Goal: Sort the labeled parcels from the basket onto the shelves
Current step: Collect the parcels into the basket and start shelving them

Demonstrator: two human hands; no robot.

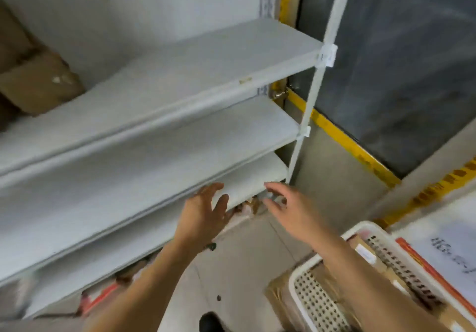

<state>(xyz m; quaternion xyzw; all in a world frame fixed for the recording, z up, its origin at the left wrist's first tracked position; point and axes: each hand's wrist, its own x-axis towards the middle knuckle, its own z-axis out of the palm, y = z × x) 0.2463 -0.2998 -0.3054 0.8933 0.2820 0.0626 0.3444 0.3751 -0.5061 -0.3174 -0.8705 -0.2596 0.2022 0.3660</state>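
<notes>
Left hand [206, 209]: I'm seeing it hovering mid-frame, fingers spread, holding nothing.
Right hand [288, 203]: I'm seeing it reaching beside it, fingers apart, gripping nothing.
Shelves [164, 94]: filling the left of the frame.
Basket [319, 303]: sitting lower right, holding parcels [365, 253].

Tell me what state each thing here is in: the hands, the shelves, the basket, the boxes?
Left hand: open, fingers spread, holding nothing, near the lowest shelf edge.
Right hand: open, holding nothing.
Top shelf: bare except a cardboard box at its left end.
Middle shelf: nothing on its visible part.
Basket: holds parcels.
</notes>
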